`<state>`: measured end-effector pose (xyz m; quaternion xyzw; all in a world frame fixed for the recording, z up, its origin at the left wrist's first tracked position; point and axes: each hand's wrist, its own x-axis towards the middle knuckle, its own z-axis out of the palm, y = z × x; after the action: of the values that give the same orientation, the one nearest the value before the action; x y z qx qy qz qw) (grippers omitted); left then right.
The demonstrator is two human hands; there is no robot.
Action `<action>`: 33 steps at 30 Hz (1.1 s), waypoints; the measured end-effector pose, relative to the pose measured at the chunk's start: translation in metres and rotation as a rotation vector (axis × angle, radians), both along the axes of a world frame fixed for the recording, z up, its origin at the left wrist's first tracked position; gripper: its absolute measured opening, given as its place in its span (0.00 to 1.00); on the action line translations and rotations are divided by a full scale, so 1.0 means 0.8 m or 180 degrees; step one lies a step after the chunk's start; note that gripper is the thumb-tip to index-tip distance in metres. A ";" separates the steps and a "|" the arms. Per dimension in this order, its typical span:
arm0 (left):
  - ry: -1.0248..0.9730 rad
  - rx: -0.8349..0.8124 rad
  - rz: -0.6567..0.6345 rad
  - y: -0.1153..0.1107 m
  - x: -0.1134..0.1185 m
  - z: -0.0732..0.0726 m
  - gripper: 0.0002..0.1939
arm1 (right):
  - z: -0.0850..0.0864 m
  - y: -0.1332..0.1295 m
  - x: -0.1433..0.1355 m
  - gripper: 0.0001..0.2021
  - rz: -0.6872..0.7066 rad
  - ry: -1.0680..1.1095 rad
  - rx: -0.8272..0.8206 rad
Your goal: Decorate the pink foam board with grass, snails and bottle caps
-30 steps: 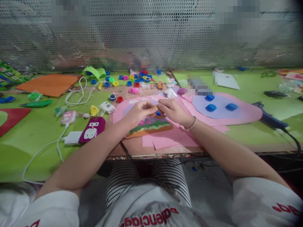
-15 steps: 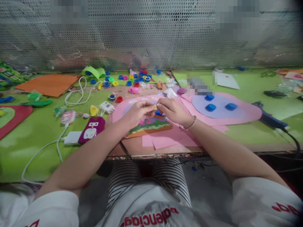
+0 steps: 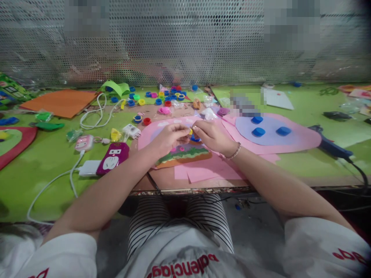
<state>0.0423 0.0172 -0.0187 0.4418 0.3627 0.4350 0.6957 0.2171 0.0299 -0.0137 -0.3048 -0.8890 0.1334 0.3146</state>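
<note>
Over a pink-edged craft picture (image 3: 191, 155), my left hand (image 3: 170, 139) pinches a small yellow lump (image 3: 190, 131) that looks like modelling clay. The fingers of my right hand (image 3: 213, 137) are closed against the lump's other side, so both hands hold it between their fingertips. Just under the fingers sits a blue piece (image 3: 195, 138) on the picture, partly covered by my right hand. Bands of purple, green and orange cross the picture's lower part, with small pink dots (image 3: 182, 149) above the green.
Several bottle caps (image 3: 158, 101) lie at the back. On the right is a pink-and-lilac sheet (image 3: 301, 133) with three blue caps, beside a dark blue corded tool (image 3: 333, 146). A purple power socket (image 3: 113, 158), cables and an orange sheet (image 3: 59, 102) lie left. A perforated metal screen (image 3: 185, 46) stands behind.
Both hands stay in nearly the same place, with only slight finger movement around the yellow lump. The view has shifted very slightly.
</note>
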 end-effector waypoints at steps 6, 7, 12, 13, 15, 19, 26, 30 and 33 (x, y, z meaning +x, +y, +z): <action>-0.0059 -0.0163 -0.0036 -0.001 -0.002 0.000 0.02 | -0.005 0.001 -0.001 0.11 0.0036 -0.0088 0.0277; -0.0086 -0.0206 -0.0039 -0.002 -0.002 0.001 0.02 | -0.006 0.001 -0.001 0.11 0.0034 -0.0083 0.0336; -0.0212 -0.0414 -0.0039 -0.003 -0.002 0.005 0.03 | -0.008 0.003 0.000 0.11 0.0065 -0.0049 0.0588; -0.0229 -0.0465 -0.0060 -0.004 -0.002 0.006 0.03 | -0.008 0.003 0.001 0.11 0.0075 -0.0066 0.0620; -0.0252 -0.0584 -0.0125 -0.004 -0.002 0.009 0.04 | -0.007 0.002 0.002 0.12 0.0075 -0.0111 0.0657; -0.0274 -0.0676 -0.0160 -0.004 -0.003 0.010 0.04 | -0.001 -0.001 0.005 0.17 0.0016 -0.0033 0.0566; -0.0247 -0.0653 -0.0119 -0.007 -0.003 0.011 0.05 | 0.000 0.000 0.006 0.17 0.0009 -0.0179 0.0567; -0.0190 -0.0643 -0.0177 -0.008 -0.002 0.014 0.05 | -0.006 0.000 0.003 0.13 0.0041 -0.0195 0.0629; -0.0176 -0.0660 -0.0212 -0.008 -0.002 0.014 0.06 | -0.008 -0.001 0.001 0.12 0.0049 -0.0168 0.0604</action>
<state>0.0410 0.0108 -0.0076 0.3671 0.3715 0.3839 0.7615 0.2177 0.0287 -0.0199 -0.2702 -0.9079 0.0429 0.3175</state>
